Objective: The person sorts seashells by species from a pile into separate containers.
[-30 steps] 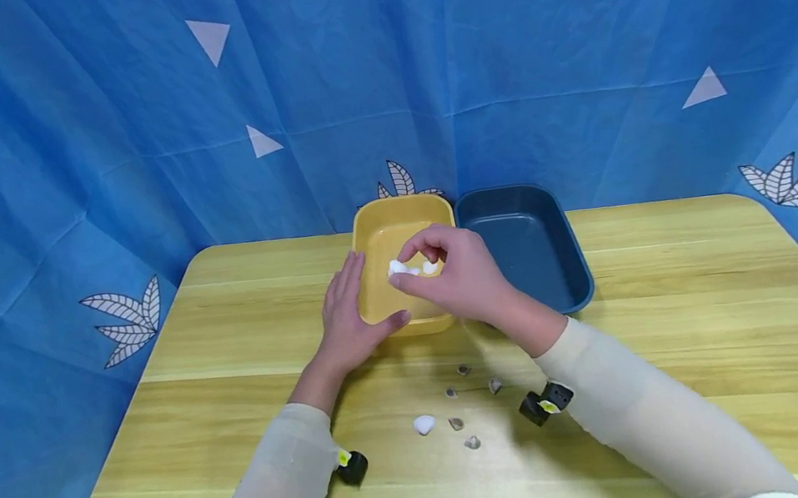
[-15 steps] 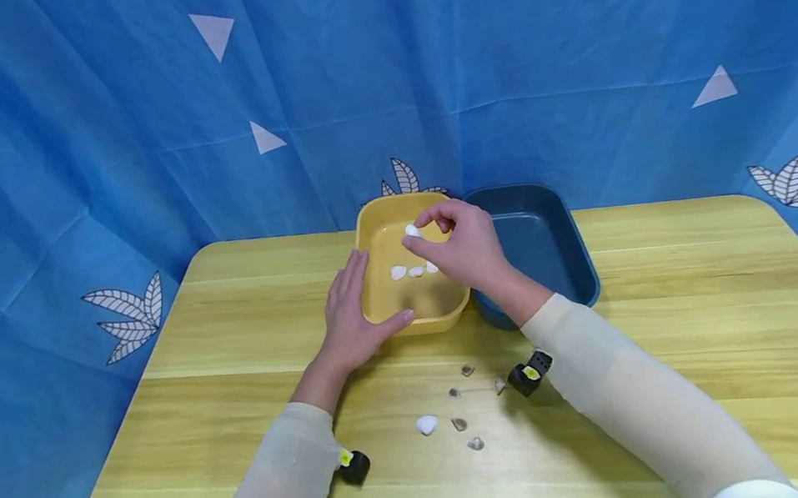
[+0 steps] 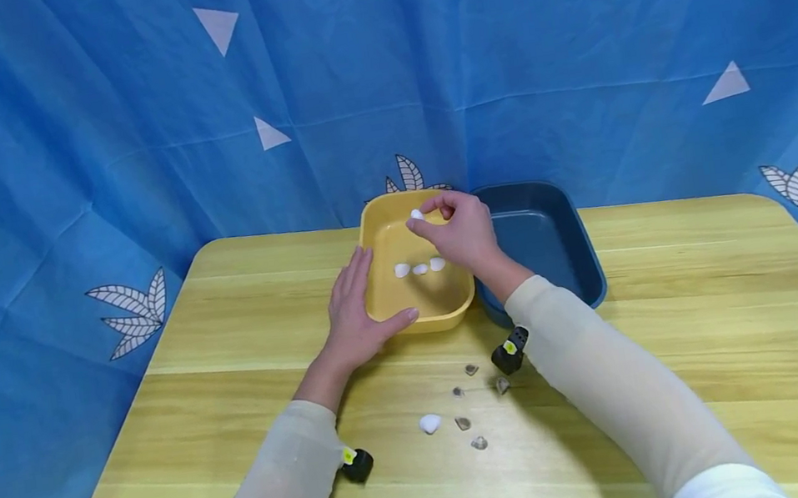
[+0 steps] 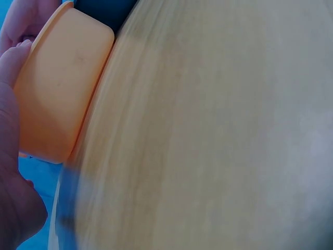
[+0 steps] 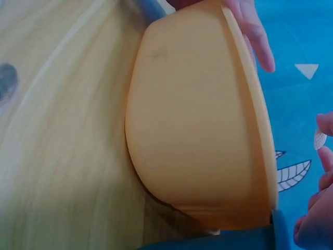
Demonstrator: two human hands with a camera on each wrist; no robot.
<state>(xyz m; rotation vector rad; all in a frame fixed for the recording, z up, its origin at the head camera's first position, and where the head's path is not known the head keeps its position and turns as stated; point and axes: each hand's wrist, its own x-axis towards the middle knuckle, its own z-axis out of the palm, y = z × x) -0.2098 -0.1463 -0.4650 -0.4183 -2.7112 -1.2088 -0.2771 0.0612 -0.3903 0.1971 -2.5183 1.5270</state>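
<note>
In the head view, my right hand pinches a white shell between thumb and forefinger, above the back part of the yellow tray. The right wrist view also shows this pinched shell. Three white shells lie in a row inside the tray, one of them at its left. My left hand rests against the tray's left side, fingers straight and thumb on the near rim. The thumb lies along the tray in the left wrist view.
A dark blue tray stands against the yellow one's right side. Nearer on the wooden table lie another white shell and several small brown shells, one of them at the front. A blue curtain hangs behind.
My right hand has moved toward the back of the yellow tray with the pinched shell, uncovering the row of three white shells. My left hand stays against the tray.
</note>
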